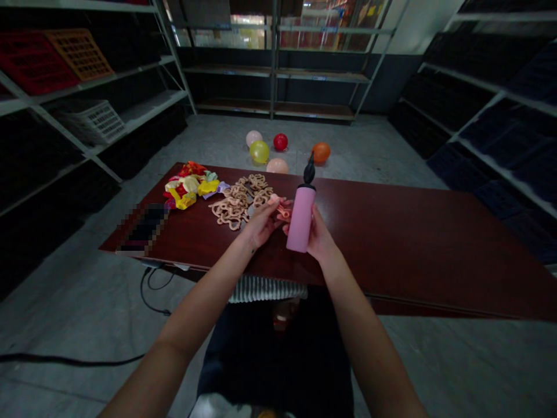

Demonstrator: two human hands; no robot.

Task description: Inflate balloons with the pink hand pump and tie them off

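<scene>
My right hand (321,235) is wrapped round a pink balloon pump (300,220) with a black nozzle, held upright and tilted slightly over the table. Close beside it, my left hand (262,225) pinches a limp, salmon-coloured balloon (285,212); the fingers of both hands almost meet there. Behind my left hand lies a heap of beige, curly strips (237,200). Further left is a pile of deflated balloons (189,184) in red, yellow, cream and other colours.
The dark red table (391,244) spans the view. A blurred-out flat device (145,228) lies at its left end. Several inflated balloons, among them a yellow one (259,152) and an orange one (321,152), rest on the floor beyond. Shelves with crates (102,122) stand around.
</scene>
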